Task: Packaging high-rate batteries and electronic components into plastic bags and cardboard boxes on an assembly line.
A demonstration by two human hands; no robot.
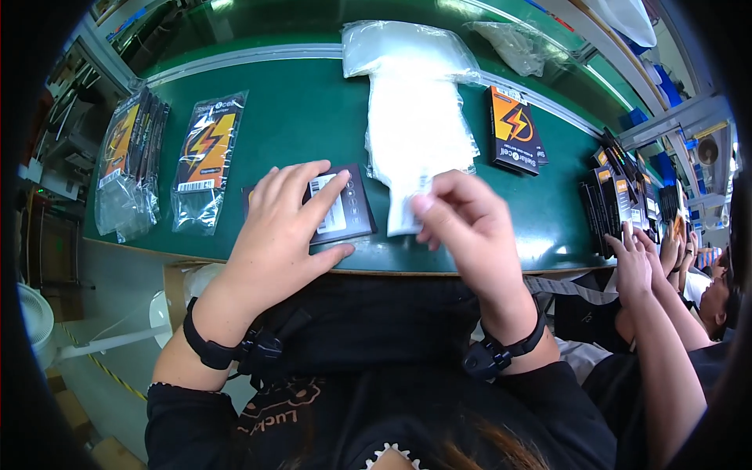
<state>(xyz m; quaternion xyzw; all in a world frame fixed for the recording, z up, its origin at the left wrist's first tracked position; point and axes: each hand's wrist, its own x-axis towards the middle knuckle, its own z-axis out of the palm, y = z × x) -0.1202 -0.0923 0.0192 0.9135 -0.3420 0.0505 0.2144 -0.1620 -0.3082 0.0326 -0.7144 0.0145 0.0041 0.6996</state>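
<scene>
Dark box lies flat on the green bench near its front edge, under the left hand; that hand is spread loosely over it, fingers on top and thumb along the near side, more resting than gripping; the right hand pinches a whitish strip between thumb and fingertips, just below the pile of clear bags; can't tell whether it's a loose slip or part of a bag.

As for doing it well, a light pinch near the edge seems best, since thin film probably creases and clings; a quick rub should show if two layers are stuck together; the left palm only needs enough weight to stop the box sliding, ideally off the label.

Print-wise, the box carries a white barcode label with small pale icons beside it; the bagged box at left shows an orange panel, a lightning bolt and a barcode strip; the unbagged box at right has the same bolt plus white lettering; any print on the strip is too faint to make out.
</scene>
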